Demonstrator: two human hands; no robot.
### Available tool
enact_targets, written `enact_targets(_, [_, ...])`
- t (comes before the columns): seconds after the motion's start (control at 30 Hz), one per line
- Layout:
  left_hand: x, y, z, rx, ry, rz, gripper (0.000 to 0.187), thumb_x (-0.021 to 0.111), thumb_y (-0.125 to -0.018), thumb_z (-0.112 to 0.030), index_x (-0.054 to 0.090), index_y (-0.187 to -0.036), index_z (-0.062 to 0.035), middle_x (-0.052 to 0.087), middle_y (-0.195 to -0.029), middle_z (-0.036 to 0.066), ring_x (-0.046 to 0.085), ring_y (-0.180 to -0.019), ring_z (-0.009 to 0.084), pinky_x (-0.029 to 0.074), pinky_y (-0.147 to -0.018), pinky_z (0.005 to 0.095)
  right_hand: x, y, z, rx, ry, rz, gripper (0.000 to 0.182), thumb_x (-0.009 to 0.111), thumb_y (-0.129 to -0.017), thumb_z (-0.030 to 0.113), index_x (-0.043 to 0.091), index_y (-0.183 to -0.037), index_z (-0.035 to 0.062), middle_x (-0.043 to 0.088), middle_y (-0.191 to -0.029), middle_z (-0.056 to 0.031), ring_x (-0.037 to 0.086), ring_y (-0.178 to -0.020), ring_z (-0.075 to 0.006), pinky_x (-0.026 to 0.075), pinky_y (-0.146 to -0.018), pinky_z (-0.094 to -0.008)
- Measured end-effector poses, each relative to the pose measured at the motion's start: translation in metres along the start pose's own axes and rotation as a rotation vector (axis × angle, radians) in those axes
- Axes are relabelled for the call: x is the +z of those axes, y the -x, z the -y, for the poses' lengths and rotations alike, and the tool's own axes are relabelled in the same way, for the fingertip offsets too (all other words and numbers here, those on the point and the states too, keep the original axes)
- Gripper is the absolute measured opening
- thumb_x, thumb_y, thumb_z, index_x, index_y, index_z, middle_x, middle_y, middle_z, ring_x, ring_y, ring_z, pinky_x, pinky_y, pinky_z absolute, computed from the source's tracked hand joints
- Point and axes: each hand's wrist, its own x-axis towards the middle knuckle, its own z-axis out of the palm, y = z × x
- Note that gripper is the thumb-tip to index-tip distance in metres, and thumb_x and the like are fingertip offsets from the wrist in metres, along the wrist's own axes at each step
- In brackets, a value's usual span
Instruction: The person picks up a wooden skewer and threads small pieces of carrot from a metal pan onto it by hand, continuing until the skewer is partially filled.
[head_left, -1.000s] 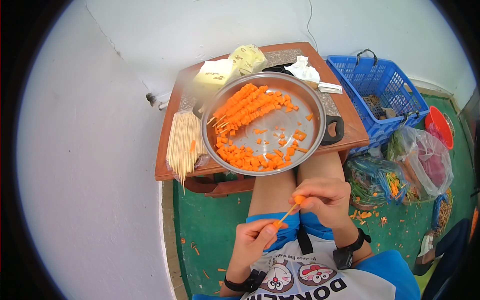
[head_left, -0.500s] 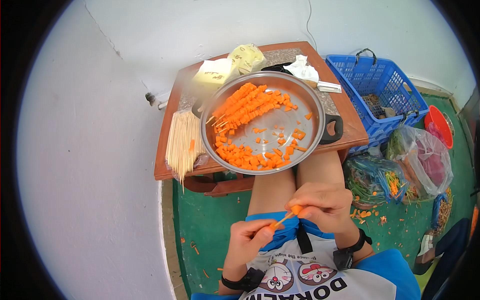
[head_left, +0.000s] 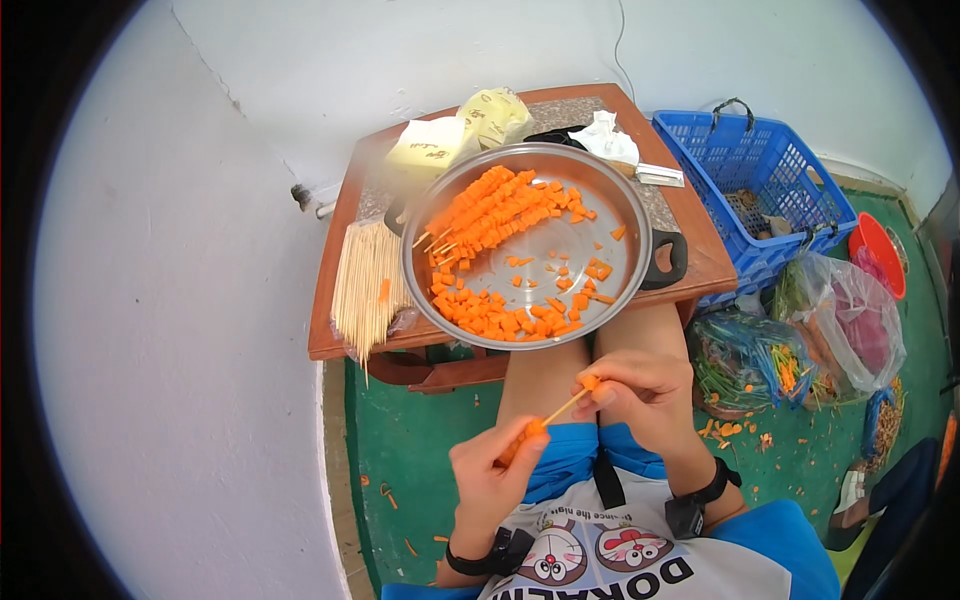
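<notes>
My left hand (head_left: 490,478) is closed around a bamboo skewer (head_left: 566,409) with orange carrot pieces threaded at its lower end, partly hidden by my fingers. A carrot piece (head_left: 590,382) is pinched between the thumb and finger of my right hand (head_left: 648,396), at the skewer's upper tip. Bare stick shows between the two hands, above my lap. Beyond them, a steel pan (head_left: 625,300) holds several filled carrot skewers (head_left: 490,215) at its upper left and loose carrot pieces (head_left: 500,318) along its lower side.
A bundle of bamboo skewers (head_left: 365,285) lies left of the pan on the wooden table (head_left: 700,240). Tissue packs (head_left: 435,145) stand behind. To the right are a blue crate (head_left: 690,180), a red basin (head_left: 878,255) and plastic bags (head_left: 750,350) of vegetables on the green floor (head_left: 440,440).
My left hand has moved slightly left, and more bare skewer shows between my hands. My right hand has shifted a little up and left with the carrot piece.
</notes>
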Motion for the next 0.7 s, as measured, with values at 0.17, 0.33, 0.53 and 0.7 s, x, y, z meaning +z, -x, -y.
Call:
enact_targets(0.17, [-0.014,-0.008,0.003,-0.770,0.948,0.426,0.017,0.059,-0.072,-0.009,0.057,-0.082,0.0047,0.043,-0.048,-0.001,0.035,-0.039,0.0031,0.024,-0.036,0.0162,-0.006,-0.004,0.003,0.047,-0.107,0.117,0.017,0.054,-0.075,0.007,0.056,-0.081,-0.0085,0.056,-0.073,-0.0144,0.058,-0.057,-0.0178,0.048,-0.051,-0.0224])
enact_targets(0.33, [0.007,-0.002,-0.006,-0.215,0.108,-0.040,0.017,0.061,-0.070,-0.007,0.057,-0.081,0.0050,0.051,-0.052,0.003,0.040,-0.041,0.0050,0.031,-0.038,0.0171,-0.005,-0.010,0.010,0.141,-0.059,0.027,0.015,0.056,-0.074,0.003,0.057,-0.086,-0.0057,0.056,-0.078,-0.0118,0.055,-0.062,-0.0116,0.047,-0.052,-0.0192])
enact_targets(0.53, [-0.003,-0.012,-0.011,-0.242,0.265,0.059,0.016,0.059,-0.073,-0.009,0.058,-0.080,0.0047,0.050,-0.054,0.002,0.040,-0.040,0.0052,0.028,-0.037,0.0166,-0.004,-0.008,0.006,0.153,-0.114,0.043,0.016,0.056,-0.073,0.003,0.058,-0.086,-0.0051,0.055,-0.078,-0.0112,0.055,-0.063,-0.0116,0.049,-0.052,-0.0195])
enact_targets(0.7, [-0.019,-0.021,0.002,-0.934,1.300,0.652,0.026,0.047,-0.081,-0.017,0.056,-0.077,0.0066,0.042,-0.047,0.001,0.031,-0.039,0.0035,0.020,-0.035,0.0175,0.000,-0.009,0.011,0.140,-0.211,0.193,0.015,0.057,-0.072,0.002,0.058,-0.086,-0.0049,0.056,-0.077,-0.0114,0.055,-0.061,-0.0117,0.047,-0.051,-0.0189])
